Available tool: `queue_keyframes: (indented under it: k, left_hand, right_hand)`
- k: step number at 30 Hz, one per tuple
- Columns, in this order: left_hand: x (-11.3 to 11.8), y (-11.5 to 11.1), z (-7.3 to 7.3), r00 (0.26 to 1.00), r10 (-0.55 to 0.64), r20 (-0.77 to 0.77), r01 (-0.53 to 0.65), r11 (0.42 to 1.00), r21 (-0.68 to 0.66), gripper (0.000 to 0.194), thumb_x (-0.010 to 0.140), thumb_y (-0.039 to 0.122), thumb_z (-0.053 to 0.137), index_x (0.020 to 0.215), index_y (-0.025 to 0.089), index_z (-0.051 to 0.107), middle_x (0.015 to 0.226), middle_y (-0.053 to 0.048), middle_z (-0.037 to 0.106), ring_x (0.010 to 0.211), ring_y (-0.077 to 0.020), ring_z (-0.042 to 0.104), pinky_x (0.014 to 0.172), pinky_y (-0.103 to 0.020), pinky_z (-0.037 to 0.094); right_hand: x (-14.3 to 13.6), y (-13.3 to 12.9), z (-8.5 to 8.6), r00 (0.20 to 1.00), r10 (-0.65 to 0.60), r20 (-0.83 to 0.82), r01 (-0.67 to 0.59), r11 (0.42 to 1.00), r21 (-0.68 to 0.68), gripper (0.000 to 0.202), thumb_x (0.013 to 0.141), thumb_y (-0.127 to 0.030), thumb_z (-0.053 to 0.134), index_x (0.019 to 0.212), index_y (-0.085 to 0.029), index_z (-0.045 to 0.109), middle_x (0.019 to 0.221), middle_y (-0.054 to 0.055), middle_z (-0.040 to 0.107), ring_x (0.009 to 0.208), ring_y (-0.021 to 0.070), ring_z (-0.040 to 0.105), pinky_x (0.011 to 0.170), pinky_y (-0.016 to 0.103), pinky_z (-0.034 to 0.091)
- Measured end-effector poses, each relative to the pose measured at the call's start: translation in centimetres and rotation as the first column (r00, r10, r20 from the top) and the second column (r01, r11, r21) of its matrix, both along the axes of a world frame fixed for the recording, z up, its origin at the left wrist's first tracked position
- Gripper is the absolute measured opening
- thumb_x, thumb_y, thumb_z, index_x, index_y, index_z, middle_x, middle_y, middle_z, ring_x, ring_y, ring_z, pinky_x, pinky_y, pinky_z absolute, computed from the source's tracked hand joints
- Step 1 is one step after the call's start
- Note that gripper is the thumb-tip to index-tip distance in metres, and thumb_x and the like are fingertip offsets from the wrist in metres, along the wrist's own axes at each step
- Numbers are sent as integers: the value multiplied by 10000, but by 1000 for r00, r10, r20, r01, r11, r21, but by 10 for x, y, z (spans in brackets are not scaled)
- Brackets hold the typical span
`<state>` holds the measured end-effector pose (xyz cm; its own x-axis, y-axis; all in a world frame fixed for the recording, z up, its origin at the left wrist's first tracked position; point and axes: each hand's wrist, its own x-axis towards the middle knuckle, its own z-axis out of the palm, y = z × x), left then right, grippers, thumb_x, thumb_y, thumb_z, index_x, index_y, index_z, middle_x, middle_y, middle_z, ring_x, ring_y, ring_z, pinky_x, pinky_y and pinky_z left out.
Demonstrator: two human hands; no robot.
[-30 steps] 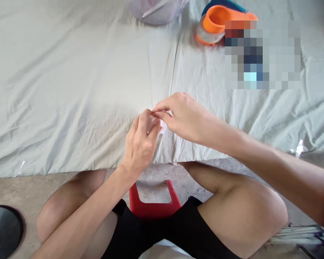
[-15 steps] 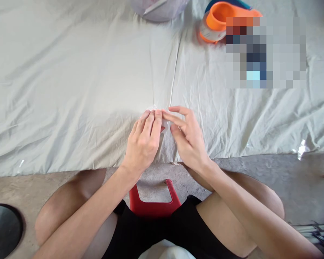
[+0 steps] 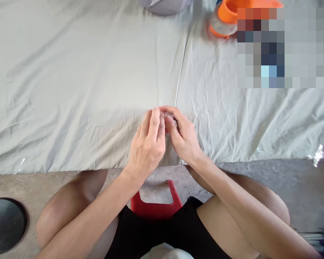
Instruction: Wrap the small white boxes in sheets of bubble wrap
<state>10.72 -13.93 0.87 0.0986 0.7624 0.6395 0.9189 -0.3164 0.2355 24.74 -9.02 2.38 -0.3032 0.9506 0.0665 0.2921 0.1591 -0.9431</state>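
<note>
My left hand (image 3: 148, 140) and my right hand (image 3: 183, 135) meet above the cloth-covered table, close to its front edge. The left fingers are bent and held together, pointing away from me. Curling inward, the right index finger reaches the left fingertips, and the right thumb lies just below it. A small clear, shiny bit (image 3: 169, 115) shows between the right thumb and index finger; its kind cannot be made out. The left fingers hide whatever lies beneath them.
A grey-green cloth (image 3: 97, 72) with creases covers the table. At the back stand a greyish round container (image 3: 167, 7) and an orange-rimmed clear jar (image 3: 223, 25). A blurred patch hides the back right. Below are a red stool (image 3: 156, 210) and a black disc (image 3: 5, 226).
My right hand has moved left, closing against the left fingers, and its spread index finger has curled in. The left fingers have shifted slightly. The camera view has shifted a little.
</note>
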Motion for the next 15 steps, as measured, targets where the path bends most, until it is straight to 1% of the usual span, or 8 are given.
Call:
queue_keyframes:
  k: [2, 4, 7, 10, 12, 15]
  left_hand:
    - [0, -1, -1, 999, -11, 40, 13, 999, -41, 389, 1149, 18, 563, 1517, 76, 678, 1425, -217, 816, 1358, -341, 825, 1150, -477, 711]
    - [0, -1, 0, 996, -20, 82, 27, 996, -88, 399, 1148, 30, 582, 1534, 82, 668, 1431, -217, 815, 1394, -349, 806, 1195, -500, 691]
    - [-1, -1, 3, 994, 0, 107, 10, 995, -97, 378, 1167, 77, 607, 1538, 141, 641, 1381, -174, 841, 1373, -325, 818, 1160, -488, 715]
    - [-1, -2, 3, 999, 10, 48, -9, 1000, -29, 309, 1151, 76, 653, 1455, 133, 661, 1320, -177, 856, 1295, -328, 852, 1081, -461, 748]
    - [-2, -4, 0, 1000, -3, 25, 4, 1000, -18, 298, 1145, 57, 646, 1434, 121, 675, 1367, -209, 834, 1319, -347, 844, 1069, -473, 752]
    - [-4, -10, -4, 994, -27, 102, 34, 997, -62, 362, 1163, 83, 620, 1512, 177, 647, 1543, -209, 744, 1484, -366, 756, 1120, -517, 736]
  right_hand:
    - [0, 2, -1, 999, 9, -42, -12, 998, -69, 409, 1226, -580, 510, 1384, -266, 721, 1421, 97, 820, 1243, 263, 791, 1151, 504, 636]
    - [0, 4, -2, 998, 21, -58, -27, 995, -95, 408, 1221, -604, 517, 1344, -273, 721, 1391, 85, 826, 1211, 252, 794, 1125, 475, 637]
    - [3, 7, -3, 999, 32, -13, -33, 998, -57, 423, 1221, -632, 505, 1319, -286, 728, 1320, 74, 834, 1179, 254, 788, 1109, 475, 624]
    - [6, 9, -3, 999, 47, 24, -47, 999, -6, 411, 1223, -607, 517, 1347, -281, 735, 1336, 80, 831, 1217, 261, 781, 1139, 485, 605]
    - [6, 8, -4, 998, 61, 30, -62, 998, 5, 387, 1230, -577, 517, 1345, -280, 737, 1377, 81, 825, 1248, 257, 776, 1155, 477, 596]
    - [5, 5, -9, 997, 71, 15, -71, 997, 37, 422, 1249, -585, 448, 1336, -275, 719, 1345, 89, 807, 1238, 248, 761, 1127, 455, 599]
